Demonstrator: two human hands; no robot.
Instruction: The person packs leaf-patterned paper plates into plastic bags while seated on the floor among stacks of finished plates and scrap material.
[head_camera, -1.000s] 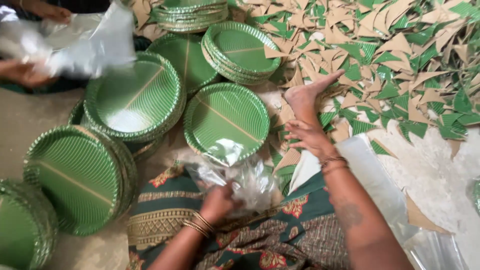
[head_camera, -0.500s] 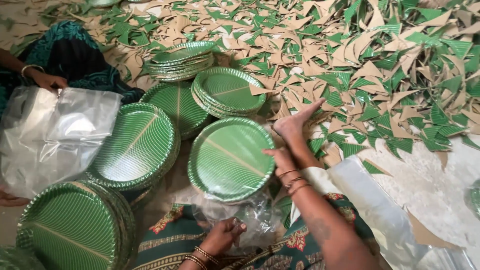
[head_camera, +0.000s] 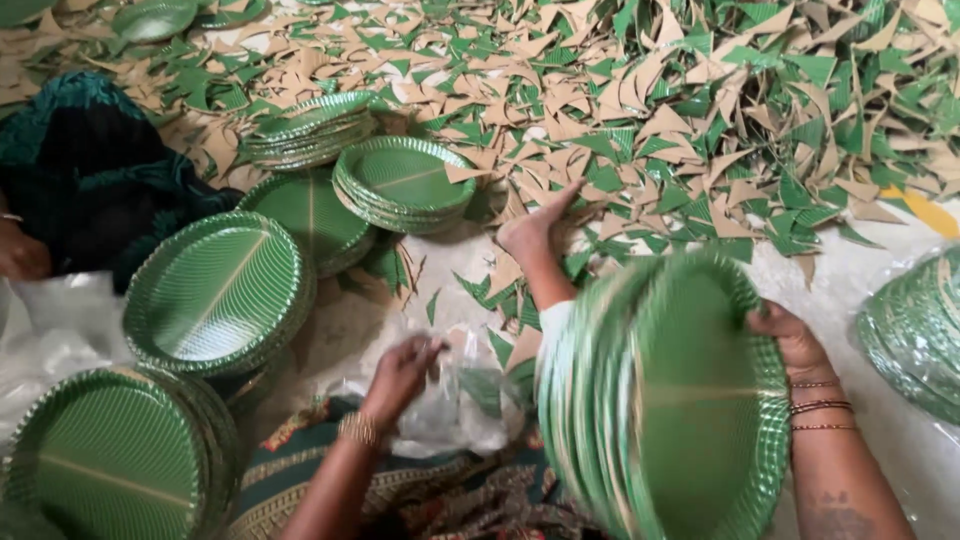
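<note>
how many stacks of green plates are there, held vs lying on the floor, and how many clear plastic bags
Stack of green plates held on edge by the right hand: 1
Stacks of green plates on the floor: 7
Clear plastic bags: 2, one in the left hand, one at the left edge
Total: 10

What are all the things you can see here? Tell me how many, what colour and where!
held plate stack: one, green, tilted on edge, lower right
other plate stacks: about seven, green, left, middle and right edge
paper scraps: too many to count, green and tan, across the floor at top
clear plastic bag: one, see-through, bottom middle
another person's hand: one, left edge
foot: one, middle, among the scraps
left hand: on the plastic bag
right hand: grip on the tilted stack's rim
</note>
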